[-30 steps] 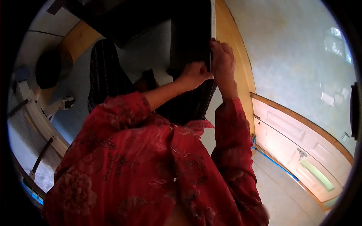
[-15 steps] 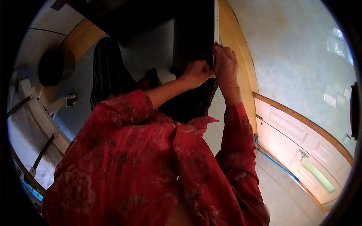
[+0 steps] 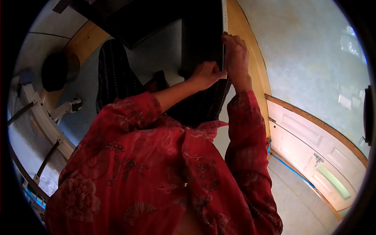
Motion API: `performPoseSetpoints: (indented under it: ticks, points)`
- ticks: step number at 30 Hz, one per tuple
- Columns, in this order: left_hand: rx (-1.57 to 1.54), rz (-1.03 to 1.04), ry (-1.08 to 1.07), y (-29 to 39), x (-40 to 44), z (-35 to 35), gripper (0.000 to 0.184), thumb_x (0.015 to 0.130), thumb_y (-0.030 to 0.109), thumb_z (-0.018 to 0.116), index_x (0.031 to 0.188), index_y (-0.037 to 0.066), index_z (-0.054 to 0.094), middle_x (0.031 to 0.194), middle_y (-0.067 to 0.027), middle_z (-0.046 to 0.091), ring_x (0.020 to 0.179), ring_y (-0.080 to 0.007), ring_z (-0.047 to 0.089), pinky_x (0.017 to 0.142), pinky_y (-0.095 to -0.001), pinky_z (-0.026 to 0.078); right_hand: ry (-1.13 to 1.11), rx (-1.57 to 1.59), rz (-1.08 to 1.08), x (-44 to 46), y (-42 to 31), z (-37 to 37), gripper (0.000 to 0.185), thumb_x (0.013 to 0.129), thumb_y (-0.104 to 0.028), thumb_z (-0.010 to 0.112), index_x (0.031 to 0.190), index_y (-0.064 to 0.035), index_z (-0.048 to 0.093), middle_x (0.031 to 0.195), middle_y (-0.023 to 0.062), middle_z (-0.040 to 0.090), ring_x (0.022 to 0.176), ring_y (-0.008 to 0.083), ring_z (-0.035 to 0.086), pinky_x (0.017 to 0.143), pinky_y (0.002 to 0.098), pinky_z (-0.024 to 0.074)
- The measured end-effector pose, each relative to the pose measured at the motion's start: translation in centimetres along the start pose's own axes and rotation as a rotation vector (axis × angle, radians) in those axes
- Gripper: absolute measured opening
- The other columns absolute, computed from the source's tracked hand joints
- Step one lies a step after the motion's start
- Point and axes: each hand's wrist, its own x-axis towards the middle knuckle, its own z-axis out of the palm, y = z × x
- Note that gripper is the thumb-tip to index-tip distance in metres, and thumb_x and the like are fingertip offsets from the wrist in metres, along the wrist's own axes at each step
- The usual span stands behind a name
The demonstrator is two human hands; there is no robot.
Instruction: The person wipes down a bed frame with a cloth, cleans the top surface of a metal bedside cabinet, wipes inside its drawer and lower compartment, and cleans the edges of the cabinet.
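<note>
A large dark panel [image 3: 201,35] stands in front of me, with a thin pale strip [image 3: 225,17] running along its right edge. My left hand [image 3: 207,75] is closed in a pinch at the lower end of that edge, thumb pointing right. Higher up, my right hand [image 3: 237,56] is wrapped over the same edge, its fingertips curled at the strip. The fingers partly hide what lies between them, and I cannot make out whether the strip is separate from the panel.
My knees in dark striped trousers [image 3: 113,66] are below the panel. A dark round bin [image 3: 55,72] stands at left, near a pale metal frame [image 3: 43,113] with dark straps. To the right are a pale wall [image 3: 305,51] and a white door [image 3: 309,149] with a handle.
My right hand has slid upward along the panel's edge, away from the left hand. The left hand stays at the lower end, almost unmoved. The view has shifted slightly.
</note>
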Motion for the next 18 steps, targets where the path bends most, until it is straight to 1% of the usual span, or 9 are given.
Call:
performPoseSetpoints:
  ticks: [1,3,4,6,7,9,12,16,18]
  points:
    - [0.001,0.005,0.000,0.1,0.0,-0.1,0.042,0.079,0.039,0.077,0.081,-0.001,0.065,0.080,-0.0161,0.069,0.077,-0.0287,0.068,0.072,-0.0392,0.052,0.004,-0.003,-0.001,-0.6,-0.1,-0.2,0.022,0.087,-0.006,0.060,0.107,-0.0064,0.069,0.093,0.0129,0.066,0.089,0.0329,0.062,0.076,0.0420,0.0508]
    - [-0.014,0.011,-0.009,0.0,0.0,-0.4,0.042,0.079,0.040,0.076,0.081,-0.001,0.065,0.080,-0.0158,0.069,0.077,-0.0286,0.068,0.072,-0.0390,0.052,-0.035,0.000,0.003,-2.5,-0.6,-0.5,0.027,0.085,-0.004,0.058,0.110,-0.0054,0.067,0.104,0.0118,0.066,0.094,0.0348,0.060,0.082,0.0429,0.0507]
    - [-0.022,0.006,-0.004,-0.1,0.1,-0.5,0.042,0.079,0.040,0.076,0.081,-0.001,0.065,0.080,-0.0158,0.069,0.077,-0.0286,0.068,0.072,-0.0390,0.052,-0.044,0.003,-0.003,-2.7,-0.7,-0.7,0.027,0.085,-0.004,0.058,0.110,-0.0054,0.067,0.104,0.0118,0.066,0.094,0.0348,0.060,0.082,0.0429,0.0507]
    - [0.002,0.032,-0.049,-0.5,0.0,-0.5,0.033,0.087,0.034,0.073,0.082,0.003,0.061,0.076,-0.0057,0.064,0.069,-0.0151,0.058,0.062,-0.0300,0.045,-0.108,-0.007,0.045,-2.7,-1.4,-1.3,0.026,0.085,-0.004,0.058,0.109,-0.0052,0.068,0.102,0.0124,0.066,0.093,0.0350,0.060,0.081,0.0432,0.0507]
    - [0.010,0.033,-0.051,-0.5,0.2,-0.6,0.033,0.087,0.034,0.073,0.082,0.003,0.061,0.076,-0.0057,0.064,0.069,-0.0151,0.058,0.062,-0.0300,0.045,-0.102,-0.005,0.049,-1.9,-1.2,-0.9,0.026,0.085,-0.004,0.058,0.109,-0.0052,0.068,0.102,0.0124,0.066,0.093,0.0350,0.060,0.081,0.0432,0.0507]
    - [-0.051,0.013,-0.015,-0.6,0.2,-0.2,0.041,0.078,0.039,0.077,0.082,-0.001,0.066,0.081,-0.0159,0.069,0.077,-0.0291,0.068,0.072,-0.0387,0.051,-0.073,0.009,0.010,-0.2,-0.2,-0.2,0.026,0.085,-0.003,0.059,0.110,-0.0051,0.068,0.102,0.0125,0.066,0.093,0.0350,0.060,0.080,0.0431,0.0511]
    - [-0.003,0.020,0.010,-1.0,0.8,0.4,0.040,0.077,0.038,0.078,0.081,0.000,0.066,0.081,-0.0159,0.069,0.078,-0.0291,0.068,0.072,-0.0390,0.052,-0.085,-0.027,0.031,-1.1,-0.4,-0.6,0.025,0.085,-0.003,0.059,0.109,-0.0047,0.068,0.102,0.0130,0.066,0.092,0.0353,0.060,0.080,0.0429,0.0512]
    - [-0.045,0.036,0.014,-1.3,0.6,-0.2,0.039,0.077,0.037,0.078,0.081,0.000,0.067,0.081,-0.0161,0.069,0.078,-0.0290,0.067,0.072,-0.0391,0.052,-0.060,0.010,0.029,-2.8,-1.0,-0.7,0.025,0.085,-0.004,0.058,0.109,-0.0043,0.068,0.102,0.0142,0.066,0.092,0.0365,0.060,0.080,0.0434,0.0506]
    - [0.015,0.059,-0.024,-1.0,0.4,-0.2,0.038,0.086,0.037,0.074,0.085,0.001,0.062,0.077,-0.0079,0.066,0.072,-0.0163,0.061,0.065,-0.0307,0.048,-0.093,-0.012,0.019,-1.3,-1.0,-1.1,0.025,0.086,-0.004,0.058,0.108,-0.0045,0.068,0.102,0.0140,0.065,0.091,0.0365,0.060,0.081,0.0432,0.0504]
